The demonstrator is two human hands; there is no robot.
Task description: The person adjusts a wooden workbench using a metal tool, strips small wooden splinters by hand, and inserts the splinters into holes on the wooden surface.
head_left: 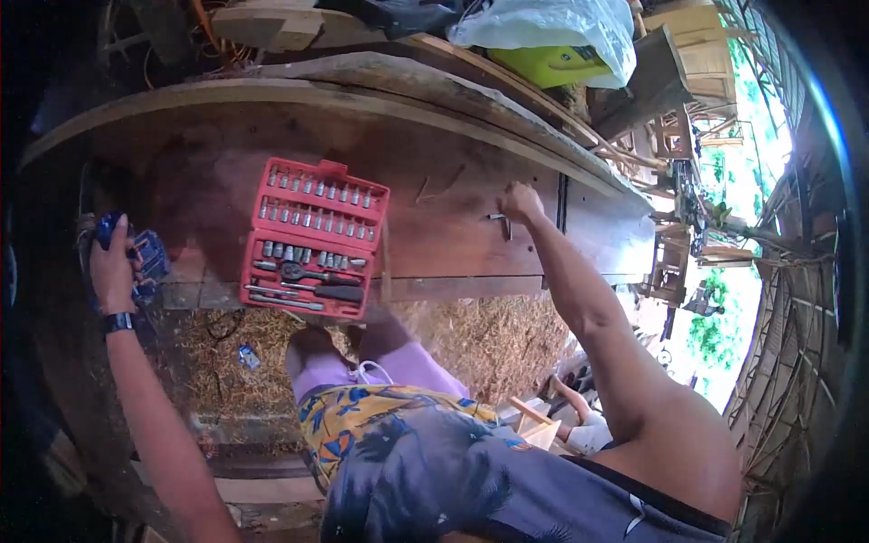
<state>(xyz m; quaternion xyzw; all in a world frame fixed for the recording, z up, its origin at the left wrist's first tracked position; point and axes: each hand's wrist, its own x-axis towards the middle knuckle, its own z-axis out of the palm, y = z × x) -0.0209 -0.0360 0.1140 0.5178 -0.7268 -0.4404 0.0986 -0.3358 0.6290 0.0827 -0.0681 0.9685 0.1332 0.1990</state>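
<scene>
On the wooden bench lies an open red socket set case (314, 240), its rows of silver sockets and a ratchet showing. To the left of the case, my left hand (112, 267) is wrapped round a dark blue object (109, 230), with another blue item (150, 256) beside its fingers. My right hand (520, 203), its fingers closed, is over the bench to the right of the case; what it holds, if anything, is too small to name. A small L-shaped metal piece (502, 224) lies just beside it.
The wooden bench (453, 258) runs across the view. A plastic bag (557, 32) rests beyond its far edge. Wood shavings (480, 339) cover the ground below. Another person's leg (570, 398) shows at the lower right, near a wooden frame.
</scene>
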